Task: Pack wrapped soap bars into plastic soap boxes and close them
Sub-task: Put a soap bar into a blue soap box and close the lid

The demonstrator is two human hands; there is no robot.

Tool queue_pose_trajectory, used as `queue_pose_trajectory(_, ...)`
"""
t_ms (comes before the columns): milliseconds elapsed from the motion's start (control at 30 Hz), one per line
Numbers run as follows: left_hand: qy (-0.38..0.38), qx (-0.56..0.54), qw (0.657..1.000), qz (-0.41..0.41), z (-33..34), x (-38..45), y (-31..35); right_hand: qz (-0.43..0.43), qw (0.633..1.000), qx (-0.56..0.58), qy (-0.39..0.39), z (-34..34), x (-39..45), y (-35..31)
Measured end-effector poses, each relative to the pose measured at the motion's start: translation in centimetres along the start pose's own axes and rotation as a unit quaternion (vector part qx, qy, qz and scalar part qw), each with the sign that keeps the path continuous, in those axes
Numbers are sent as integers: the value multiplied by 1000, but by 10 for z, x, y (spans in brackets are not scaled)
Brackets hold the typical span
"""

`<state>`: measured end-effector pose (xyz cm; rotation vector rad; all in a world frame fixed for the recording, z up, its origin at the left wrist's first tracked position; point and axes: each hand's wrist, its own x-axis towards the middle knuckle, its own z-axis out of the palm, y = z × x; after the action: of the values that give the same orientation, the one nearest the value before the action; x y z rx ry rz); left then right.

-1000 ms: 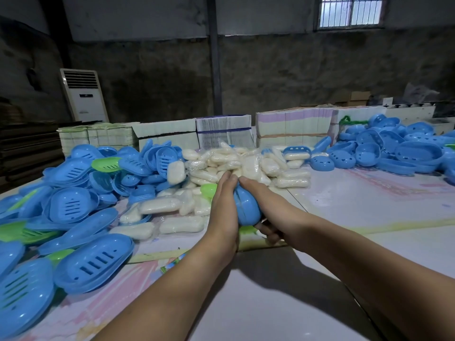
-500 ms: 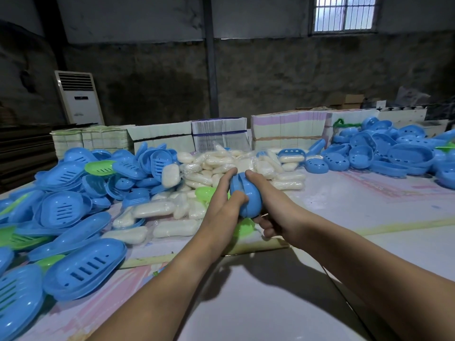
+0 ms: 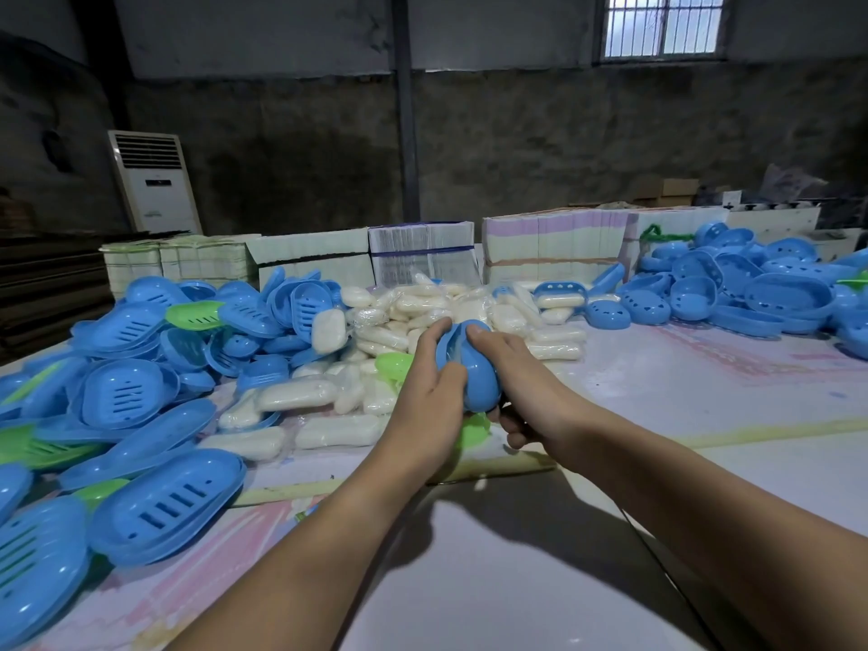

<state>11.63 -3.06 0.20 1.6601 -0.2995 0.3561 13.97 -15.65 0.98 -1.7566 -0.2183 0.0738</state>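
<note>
left hand and right hand grip blue soap box, held above table | seam gapes at top | risk: uneven squeeze leaves lid unlatched, wrapper pinched

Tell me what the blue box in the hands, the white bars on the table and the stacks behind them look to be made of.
Blue box: moulded plastic, smooth and slightly glossy, judging by its sheen and thin shell edges.
White bars: soap, apparently in clear film; the wrap glints and crinkles.
Stacks: probably flat printed paperboard, seen as layered thin edges; one is banded.
</note>
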Motion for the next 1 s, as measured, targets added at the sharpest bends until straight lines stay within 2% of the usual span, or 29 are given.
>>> queue_pose_trajectory(133,24,-99,993,-55,5,-1,1,16,1000,17,-1,2,0,2)
queue_pose_trajectory(233,30,-304,945,-114,8,1,4,15,999,28,-2,4,0,2)
queue_pose_trajectory(300,40,-372,919,-126,9,3,6,7,1000,22,1,7,0,1)
queue_pose_trajectory(467,48,-414,891,-182,9,4,7,-11,1000,-8,7,8,-1,1)
queue_pose_trajectory(633,7,-438,858,-267,-3,1,8,-75,993,-84,24,11,-4,2)
queue_pose_trajectory(733,2,-454,843,-289,-5,2,10,-102,989,-104,27,13,-7,1)
queue_pose_trajectory(867,-5,-448,843,-297,-6,3,12,-98,986,-129,34,17,-7,2)
queue_pose_trajectory(1000,29,-445,847,-291,0,4,10,-77,990,-119,14,17,-8,1)
